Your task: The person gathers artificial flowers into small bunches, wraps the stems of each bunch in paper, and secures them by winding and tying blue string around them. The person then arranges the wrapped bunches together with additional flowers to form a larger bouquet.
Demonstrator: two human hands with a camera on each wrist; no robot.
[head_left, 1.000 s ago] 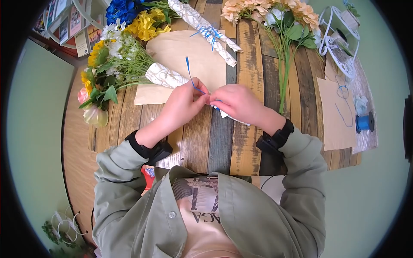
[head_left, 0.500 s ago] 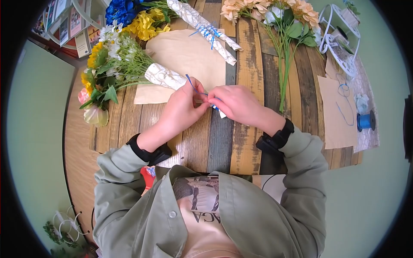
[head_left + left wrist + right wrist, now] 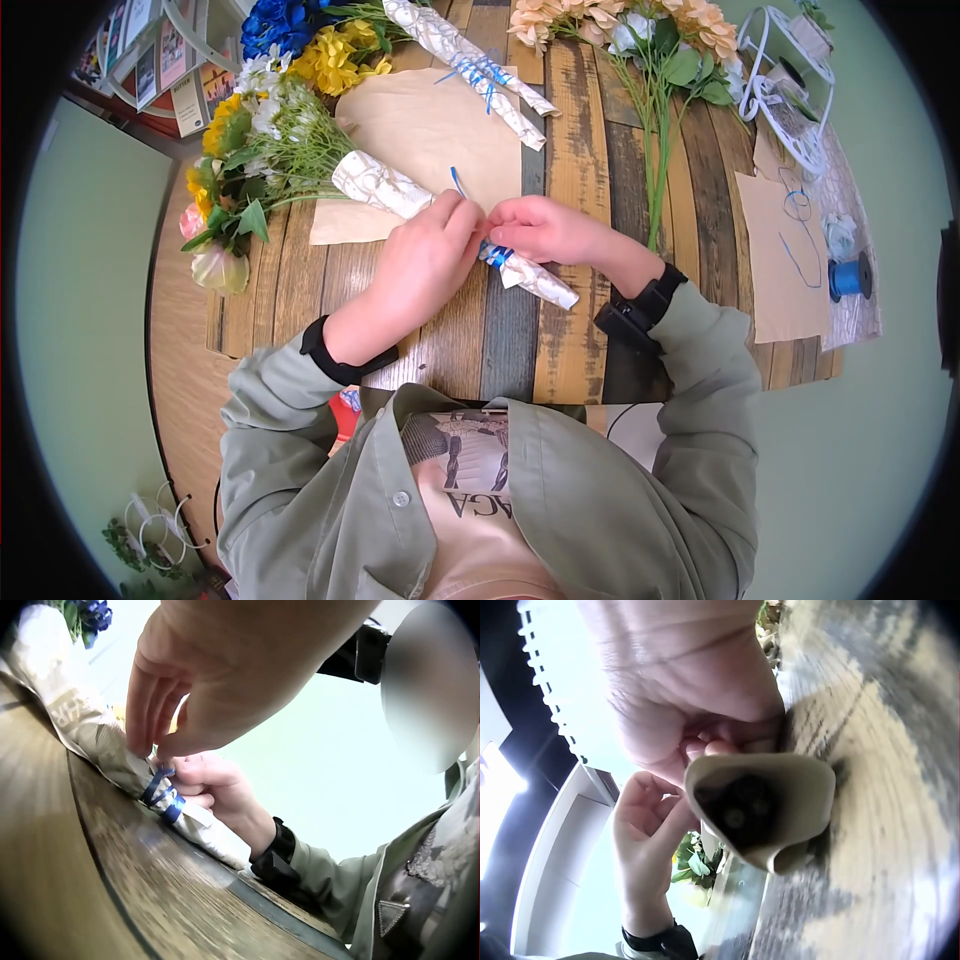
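Note:
A bouquet of white daisies, sunflowers and pink roses lies at the left, its stems in patterned white paper (image 3: 378,185). Blue ribbon (image 3: 494,254) wraps the paper near its lower end, also visible in the left wrist view (image 3: 163,796). The left hand (image 3: 418,262) pinches ribbon above the wrap, and a ribbon end sticks up behind its fingers. The right hand (image 3: 555,232) has its fingertips at the ribbon from the other side, thumb and forefinger close together. In the right wrist view the rolled paper's open end (image 3: 821,796) shows dark stem ends inside.
Brown paper (image 3: 440,120) lies behind the hands. Beyond it is a wrapped blue and yellow bouquet (image 3: 440,40). Peach flowers with bare stems (image 3: 655,165) lie at the back right. A blue ribbon spool (image 3: 848,278), brown sheet (image 3: 775,270) and white metal stand (image 3: 795,150) are at the right.
The left hand has turned over the ribbon, its knuckles now higher. The right hand has shifted slightly up, uncovering the wrapped paper's lower end. Less of the ribbon's loose end shows.

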